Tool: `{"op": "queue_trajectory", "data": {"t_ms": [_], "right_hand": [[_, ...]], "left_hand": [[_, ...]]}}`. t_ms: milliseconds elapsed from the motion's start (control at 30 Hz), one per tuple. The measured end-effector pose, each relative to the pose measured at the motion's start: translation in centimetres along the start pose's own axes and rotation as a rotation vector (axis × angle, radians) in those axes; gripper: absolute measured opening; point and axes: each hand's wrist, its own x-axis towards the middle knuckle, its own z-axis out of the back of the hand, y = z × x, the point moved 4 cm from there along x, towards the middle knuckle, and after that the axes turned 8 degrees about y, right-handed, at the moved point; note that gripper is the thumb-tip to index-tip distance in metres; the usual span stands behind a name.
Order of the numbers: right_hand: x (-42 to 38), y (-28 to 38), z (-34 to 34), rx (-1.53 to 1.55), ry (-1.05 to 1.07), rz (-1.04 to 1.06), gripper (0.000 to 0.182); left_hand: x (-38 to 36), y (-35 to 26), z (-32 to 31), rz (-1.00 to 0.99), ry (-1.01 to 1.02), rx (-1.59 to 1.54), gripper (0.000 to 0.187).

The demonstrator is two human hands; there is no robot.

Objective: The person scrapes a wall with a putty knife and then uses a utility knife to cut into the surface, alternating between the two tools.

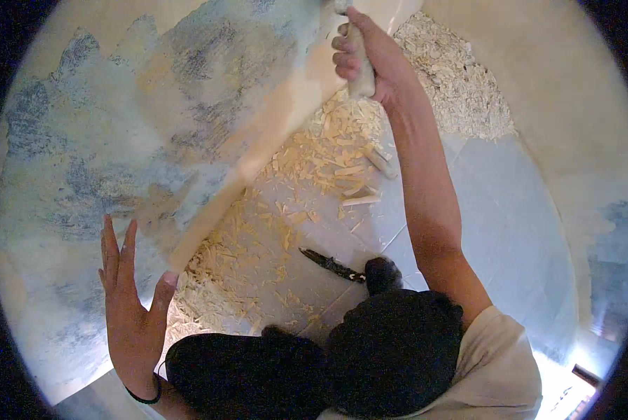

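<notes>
Near the top centre, my right hand is closed around a pale, thick handle. The handle's upper end runs toward the top edge, where the tool's head is mostly out of view, close to the cream edge of a painted panel. On the left, my left hand has its fingers spread and holds nothing; it is over or against the mottled blue, grey and tan panel. Whether its palm touches the surface I cannot tell.
Cream shavings lie scattered on the tiled floor below the panel's edge. A dark, knife-like tool rests on the floor by my dark-clothed knees. A heap of paler flakes is at the upper right, beside a curved pale surface.
</notes>
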Motion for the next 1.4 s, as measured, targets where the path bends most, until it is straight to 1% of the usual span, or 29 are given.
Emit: {"op": "queue_trajectory", "data": {"t_ms": [67,167,267,367,467,500,600,633,733,833,933,967,1067,1167,1267,1300,1400], "right_hand": [[0.4,1.0,0.8,0.078,0.078,0.01,0.028],[-2.0,-1.5,-2.1,-0.087,-0.094,-0.048,0.028],[-5.5,-4.9,-6.5,-0.107,-0.076,-0.128,0.029],[-5.8,-5.2,-7.7,-0.121,-0.033,-0.176,0.03],[-3.7,-4.4,-5.2,-0.204,-0.03,-0.005,0.032],[-2.7,-3.1,-4.3,-0.162,-0.094,0.0,0.031],[-0.7,-1.3,-2.0,0.042,-0.064,0.0,0.031],[-1.6,-1.6,-2.8,-0.054,-0.122,-0.055,0.031],[-5.0,-4.2,-7.0,-0.324,-0.089,-0.127,0.033],[-5.6,-5.2,-8.3,-0.119,0.005,-0.106,0.034],[-3.4,-3.4,-6.8,-0.051,0.012,-0.066,0.034],[-2.8,-2.9,-6.4,-0.041,0.069,-0.071,0.034],[-3.4,-3.5,-6.9,-0.056,-0.005,-0.025,0.034],[-4.2,-4.8,-8.0,-0.032,-0.053,-0.029,0.035],[-5.2,-5.7,-9.5,-0.167,-0.019,-0.03,0.035],[-5.1,-5.5,-9.6,-0.17,-0.035,-0.059,0.033],[-2.0,-3.6,-6.9,-0.08,-0.063,0.074,0.03]], "left_hand": [[-0.1,0.8,0.0,-0.019,-0.013,-0.022,0.07],[-0.1,0.9,0.1,-0.007,-0.035,-0.032,0.07],[-0.1,0.0,0.3,0.036,-0.003,0.012,0.07],[-0.2,-0.3,0.3,0.008,-0.01,-0.01,0.071],[-0.3,0.1,0.3,0.024,-0.001,-0.002,0.072],[-0.4,0.2,0.3,0.014,-0.009,-0.001,0.072],[-0.7,0.6,0.3,-0.007,-0.029,0.008,0.072],[-0.7,0.7,0.3,-0.004,-0.032,0.019,0.072],[-0.5,0.7,0.4,0.02,-0.026,0.017,0.071],[-0.4,0.5,0.3,-0.003,-0.015,-0.006,0.071],[-0.4,0.1,0.3,-0.002,-0.003,-0.024,0.07],[-0.4,0.0,0.3,0.007,0.005,-0.028,0.07],[-0.5,1.0,0.1,-0.033,-0.01,-0.05,0.07],[-0.9,0.5,0.5,-0.001,-0.018,-0.082,0.071],[-1.0,0.3,0.6,-0.002,-0.014,-0.084,0.072],[-0.9,0.3,0.6,-0.006,-0.016,-0.074,0.072],[-1.0,0.5,0.4,-0.005,-0.004,-0.051,0.072]]}}
